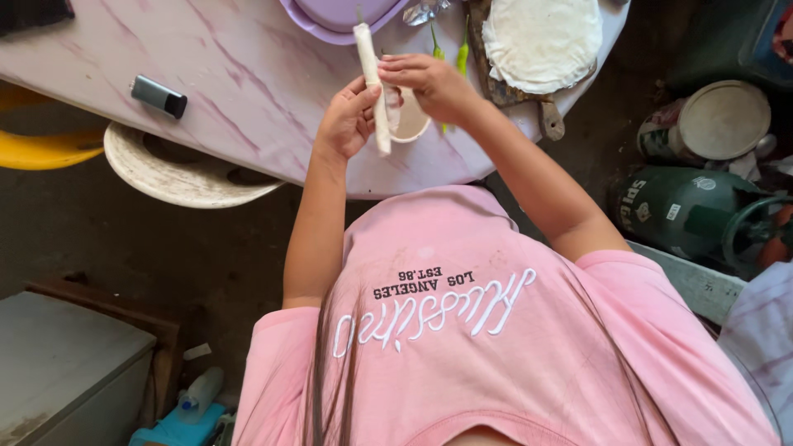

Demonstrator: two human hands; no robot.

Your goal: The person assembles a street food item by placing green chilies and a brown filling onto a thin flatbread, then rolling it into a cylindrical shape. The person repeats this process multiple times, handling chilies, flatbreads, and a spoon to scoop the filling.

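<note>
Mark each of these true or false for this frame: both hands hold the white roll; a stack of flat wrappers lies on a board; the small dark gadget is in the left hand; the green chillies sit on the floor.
1. Both hands hold the white roll. True: left hand and right hand grip it.
2. A stack of flat wrappers lies on a board. True.
3. The small dark gadget is in the left hand. False: it lies alone on the pink table.
4. The green chillies sit on the floor. False: they are on the table.

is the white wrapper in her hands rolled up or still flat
Rolled up: the wrapper is a thin white tube held in the left hand, with the right hand on it.
</note>
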